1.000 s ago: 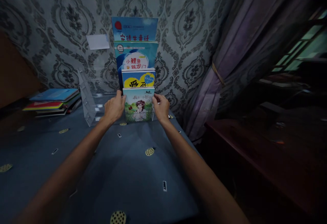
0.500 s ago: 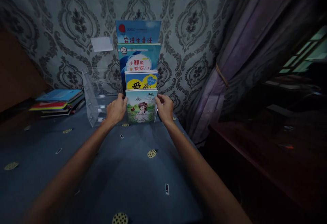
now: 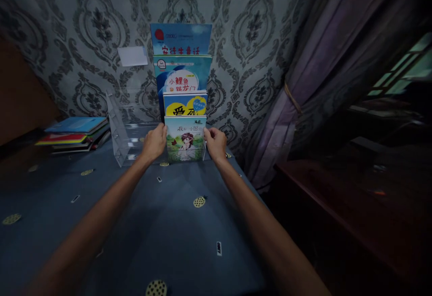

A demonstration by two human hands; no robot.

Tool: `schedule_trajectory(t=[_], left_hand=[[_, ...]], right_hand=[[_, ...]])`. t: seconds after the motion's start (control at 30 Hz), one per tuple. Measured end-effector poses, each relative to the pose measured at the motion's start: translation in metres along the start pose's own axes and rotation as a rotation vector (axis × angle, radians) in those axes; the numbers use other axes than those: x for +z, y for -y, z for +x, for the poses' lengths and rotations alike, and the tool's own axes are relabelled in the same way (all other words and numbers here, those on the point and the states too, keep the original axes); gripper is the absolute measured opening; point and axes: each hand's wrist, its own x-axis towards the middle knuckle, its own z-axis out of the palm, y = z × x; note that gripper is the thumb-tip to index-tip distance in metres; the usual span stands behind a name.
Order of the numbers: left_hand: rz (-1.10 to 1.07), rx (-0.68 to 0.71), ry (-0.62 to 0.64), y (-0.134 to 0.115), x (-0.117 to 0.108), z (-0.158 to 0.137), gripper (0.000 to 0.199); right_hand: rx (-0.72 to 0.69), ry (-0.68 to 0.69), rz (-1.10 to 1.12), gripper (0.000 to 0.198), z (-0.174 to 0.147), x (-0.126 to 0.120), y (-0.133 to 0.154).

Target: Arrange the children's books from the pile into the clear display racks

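Both hands are at the front book of a clear acrylic book rack point(image 3: 116, 129), in its right half. This small green picture book point(image 3: 185, 141) has a drawn girl on its cover and stands upright in the lowest tier. My left hand point(image 3: 155, 142) is closed on its left edge, and my right hand point(image 3: 215, 141) pinches its right edge. Behind it, rising in steps, stand a blue-and-yellow book point(image 3: 184, 105), a teal book point(image 3: 182, 73) and a tall blue book point(image 3: 182, 39). The fingers behind the front book are hidden.
A stack of books point(image 3: 76, 129) lies left of the rack. A blank white label point(image 3: 132, 56) tops the rack's left half. The blue tablecloth point(image 3: 135, 224) has a pineapple print. Patterned wallpaper is behind, with a tied purple curtain point(image 3: 273, 125) and a dark red surface point(image 3: 324, 192) at right.
The view has shifted slightly, so everything sits a little further left. Both hands stay at the front book's edges; the right fingers look drawn in a little closer.
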Motion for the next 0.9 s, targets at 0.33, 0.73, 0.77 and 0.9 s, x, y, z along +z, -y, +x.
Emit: schedule_trajectory(t=[0.33,0.73,0.77,0.9], left_hand=[[0.177,-0.024,-0.021,-0.005,-0.005,-0.004,0.043],[0.232,-0.069,0.021,-0.009,-0.012,-0.013,0.046],[0.221,-0.073,0.023,-0.01,-0.012,-0.014,0.046],[0.187,-0.074,0.021,-0.01,-0.014,-0.017,0.047]], right_hand=[[-0.033,-0.035,-0.009,0.039,-0.002,0.001,0.001],[-0.036,-0.023,-0.028,0.04,-0.001,-0.003,0.004],[-0.032,-0.025,-0.024,0.04,0.0,-0.003,0.005],[-0.039,-0.038,-0.011,0.038,0.001,-0.005,0.008]])
